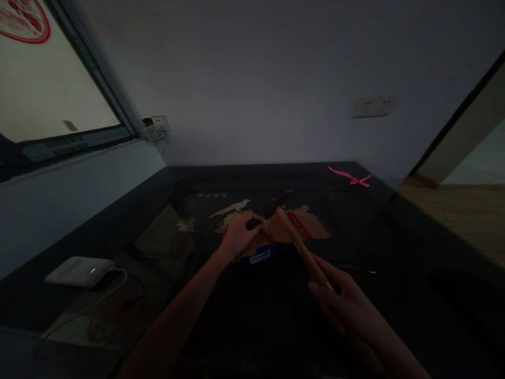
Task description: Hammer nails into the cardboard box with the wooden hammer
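Observation:
The scene is very dark. My left hand (239, 233) is closed in a pinch on a small dark thing at the edge of a tan patterned fabric or paper piece (303, 223) lying on the dark table (394, 237). My right hand (339, 295) is closed round the near end of a long tan wooden stick (300, 245), which slants up and left until its tip meets the piece. A blue-and-white label (260, 256) shows just under my left hand.
A white box with a cable (79, 270) sits at the table's left. A pink ribbon (351, 178) lies at the far right corner. Wall sockets (373, 107) hang on the back wall. A window (43, 89) fills the upper left.

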`<state>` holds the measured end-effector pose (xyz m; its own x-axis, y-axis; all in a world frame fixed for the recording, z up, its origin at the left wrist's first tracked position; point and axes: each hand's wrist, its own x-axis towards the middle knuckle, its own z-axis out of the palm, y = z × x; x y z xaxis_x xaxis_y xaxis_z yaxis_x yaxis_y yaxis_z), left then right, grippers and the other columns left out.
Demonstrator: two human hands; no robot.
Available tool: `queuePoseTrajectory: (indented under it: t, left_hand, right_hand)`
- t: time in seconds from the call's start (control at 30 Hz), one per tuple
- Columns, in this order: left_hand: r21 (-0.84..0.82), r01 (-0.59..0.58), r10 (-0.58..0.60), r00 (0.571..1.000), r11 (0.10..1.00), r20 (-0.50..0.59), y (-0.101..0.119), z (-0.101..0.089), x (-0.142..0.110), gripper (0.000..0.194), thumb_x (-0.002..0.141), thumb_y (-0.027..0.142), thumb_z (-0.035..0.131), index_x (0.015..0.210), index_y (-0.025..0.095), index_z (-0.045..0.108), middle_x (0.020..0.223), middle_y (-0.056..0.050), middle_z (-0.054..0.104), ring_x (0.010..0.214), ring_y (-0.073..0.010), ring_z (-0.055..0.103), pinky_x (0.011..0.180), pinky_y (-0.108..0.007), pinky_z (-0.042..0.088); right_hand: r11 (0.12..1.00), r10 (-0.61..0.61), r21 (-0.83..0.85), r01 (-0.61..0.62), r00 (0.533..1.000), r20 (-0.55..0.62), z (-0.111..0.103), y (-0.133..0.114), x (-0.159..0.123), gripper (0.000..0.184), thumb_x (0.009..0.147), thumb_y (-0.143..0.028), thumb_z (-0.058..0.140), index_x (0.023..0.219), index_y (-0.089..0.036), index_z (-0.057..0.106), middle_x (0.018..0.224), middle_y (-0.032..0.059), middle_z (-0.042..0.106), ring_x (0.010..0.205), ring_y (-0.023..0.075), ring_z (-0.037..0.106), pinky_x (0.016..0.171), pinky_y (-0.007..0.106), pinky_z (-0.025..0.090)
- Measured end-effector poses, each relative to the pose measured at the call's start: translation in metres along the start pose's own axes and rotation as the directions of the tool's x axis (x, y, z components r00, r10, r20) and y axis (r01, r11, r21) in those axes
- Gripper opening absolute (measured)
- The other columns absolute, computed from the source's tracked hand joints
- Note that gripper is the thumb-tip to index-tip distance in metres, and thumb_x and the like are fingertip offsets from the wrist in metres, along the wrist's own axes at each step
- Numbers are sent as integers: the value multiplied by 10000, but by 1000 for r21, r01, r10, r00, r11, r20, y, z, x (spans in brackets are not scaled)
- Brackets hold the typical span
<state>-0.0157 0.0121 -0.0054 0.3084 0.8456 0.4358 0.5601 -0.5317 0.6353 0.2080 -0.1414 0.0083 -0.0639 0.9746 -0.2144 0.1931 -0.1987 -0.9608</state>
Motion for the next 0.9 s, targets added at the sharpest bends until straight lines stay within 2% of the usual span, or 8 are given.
queuePoseTrajectory:
  t: [0.07,0.13,0.2,0.27,0.5,0.6,0.73,0.9]
  left_hand:
    - [2,6,-6,1000,1000,-1,-2,0,0,83,764,130,632,823,181,660,838,-5,697,799,-165,655,748,-279,499]
    - [27,35,-35,999,999,-3,-4,0,0,70,772,172,639,835,183,669,846,-11,702,800,-177,656,750,-289,496]
    - [67,97,-97,995,993,-2,-4,0,0,112,773,216,650,877,184,678,858,-24,707,802,-197,658,734,-300,494]
    - [87,146,-148,989,985,6,-4,-1,1,150,772,235,656,910,182,679,854,-31,709,793,-210,660,704,-300,493]
    - [3,105,-105,994,994,14,2,-2,1,81,761,137,649,816,182,687,835,-6,709,787,-173,657,743,-268,496]
    - [23,120,-120,993,993,2,2,-2,1,77,764,168,656,835,173,685,843,-20,708,782,-183,657,722,-272,496]
    - [8,120,-120,993,993,-7,0,-1,1,94,764,181,662,856,171,683,840,-24,705,780,-184,654,710,-274,493]
    - [-57,110,-109,994,992,16,-1,0,1,69,770,149,647,821,176,686,847,-19,708,796,-172,656,756,-281,496]
  right_hand:
    - [999,-32,-8,32,999,0,-2,-5,-1,652,789,-421,634,1385,-233,450,656,-9,649,474,149,591,457,273,524]
    - [995,-93,-47,93,996,-3,-3,-11,-1,618,771,-405,656,1343,-223,509,863,46,713,711,213,677,654,340,573]
    - [985,-147,-88,147,989,13,-4,-16,-1,569,754,-374,674,1290,-215,569,1105,78,692,985,269,646,862,390,523]
    - [978,-172,-110,175,985,33,-3,-22,-2,531,756,-353,674,1263,-220,593,1223,72,646,1128,294,575,960,413,460]
    - [972,-178,-151,182,983,37,-4,-27,-1,566,798,-387,635,1333,-244,519,1236,55,637,1120,305,578,949,436,471]
    - [970,-187,-146,194,980,61,-4,-28,-1,536,794,-365,642,1309,-252,547,1233,45,643,1152,306,554,976,435,446]
    - [975,-168,-139,174,984,60,-3,-28,-2,532,792,-352,644,1305,-246,550,1214,41,657,1083,295,599,939,434,475]
    - [968,-193,-160,193,981,15,-4,-24,-3,572,791,-378,647,1328,-223,523,1304,52,596,1188,304,528,1028,454,388]
